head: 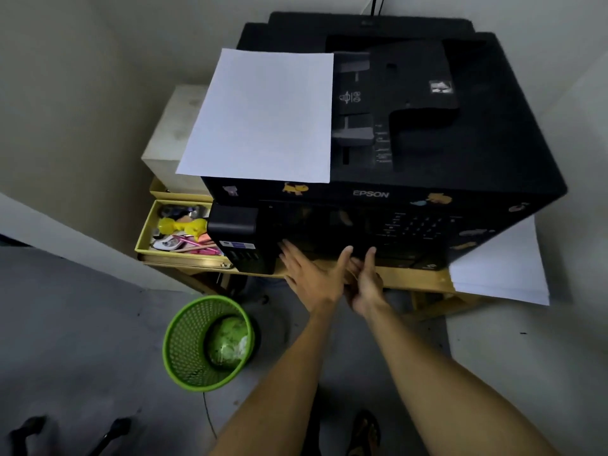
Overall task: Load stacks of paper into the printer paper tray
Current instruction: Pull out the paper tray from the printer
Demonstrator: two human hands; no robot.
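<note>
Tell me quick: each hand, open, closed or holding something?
Left hand: open, fingers straight, reaching at the printer front, holding nothing.
Right hand: open, fingers extended toward the printer's lower front, holding nothing visible.

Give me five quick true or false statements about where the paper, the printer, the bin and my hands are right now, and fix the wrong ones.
1. A stack of white paper lies on top of the black printer. True.
2. The left hand holds a sheet of paper. False: it holds nothing, its fingers straight and reaching at the printer's lower front.
3. The green bin stands on the floor, left of the arms. True.
4. The second paper stack sits left of the printer. False: it lies at the printer's right, on the wooden stand.
5. The right hand rests on the printer's top. False: it is low at the printer's front, beside the left hand.
</note>
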